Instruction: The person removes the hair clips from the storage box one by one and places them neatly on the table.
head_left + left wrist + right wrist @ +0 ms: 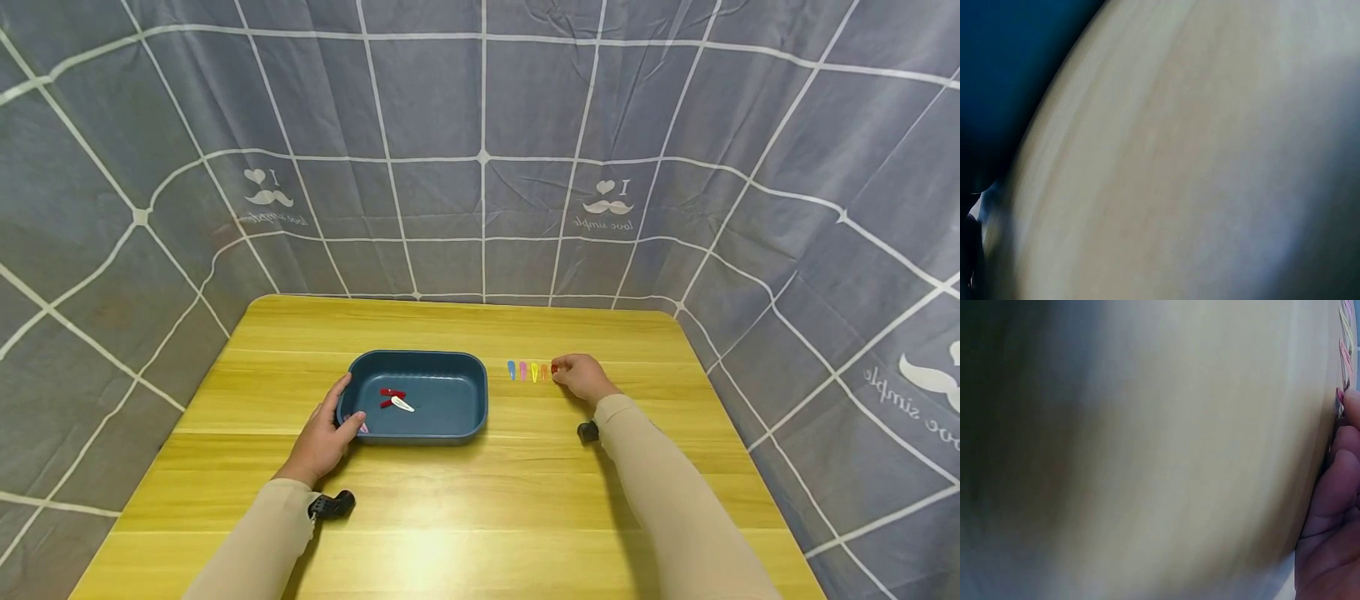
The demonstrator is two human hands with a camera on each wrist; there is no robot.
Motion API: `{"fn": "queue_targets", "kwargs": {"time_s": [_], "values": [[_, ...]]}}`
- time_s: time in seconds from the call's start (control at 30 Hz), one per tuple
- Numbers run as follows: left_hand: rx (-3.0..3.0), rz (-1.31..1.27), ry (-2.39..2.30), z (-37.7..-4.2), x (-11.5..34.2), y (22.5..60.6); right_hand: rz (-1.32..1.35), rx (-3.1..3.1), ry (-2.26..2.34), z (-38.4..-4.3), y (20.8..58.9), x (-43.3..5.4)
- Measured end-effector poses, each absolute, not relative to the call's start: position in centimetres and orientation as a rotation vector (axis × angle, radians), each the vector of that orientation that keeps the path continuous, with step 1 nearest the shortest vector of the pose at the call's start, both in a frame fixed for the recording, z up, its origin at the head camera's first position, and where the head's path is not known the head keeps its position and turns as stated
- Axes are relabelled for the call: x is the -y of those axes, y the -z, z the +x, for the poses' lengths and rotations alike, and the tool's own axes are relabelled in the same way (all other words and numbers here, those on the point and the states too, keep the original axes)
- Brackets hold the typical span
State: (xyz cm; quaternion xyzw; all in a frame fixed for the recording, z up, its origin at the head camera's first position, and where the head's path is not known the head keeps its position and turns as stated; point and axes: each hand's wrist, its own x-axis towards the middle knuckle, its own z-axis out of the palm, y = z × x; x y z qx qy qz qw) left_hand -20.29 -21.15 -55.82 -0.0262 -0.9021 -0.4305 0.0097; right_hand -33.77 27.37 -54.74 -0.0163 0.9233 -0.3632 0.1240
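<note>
My left hand [318, 440] grips the left end of a dark blue rectangular tray [450, 407], thumb over the rim and fingers along the outside. Inside lie red hair clips [392, 392], a white hair clip [402, 404] and a pink one [363, 428] near the thumb. Right of the tray, a row of snap hair clips runs across the table: blue [512, 370], pink [523, 371], yellow [535, 372] and orange [544, 372]. At the row's right end, my right hand [581, 377] pinches a red hair clip [554, 369], partly covered by the fingertips.
The wood-grain table [465, 508] has rounded far corners. A grey checked curtain [442, 108] hangs behind it and along both sides. Each wrist wears a black camera, one on the left [333, 505] and one on the right [588, 432].
</note>
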Motion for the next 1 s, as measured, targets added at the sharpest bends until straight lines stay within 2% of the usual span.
{"fn": "queue_targets", "kwargs": {"time_s": [1.0], "values": [[2.829,-0.073,1.343,-20.32,21.17,55.88,-0.052,-2.664,1.084,-33.61,54.70,-27.73]]}}
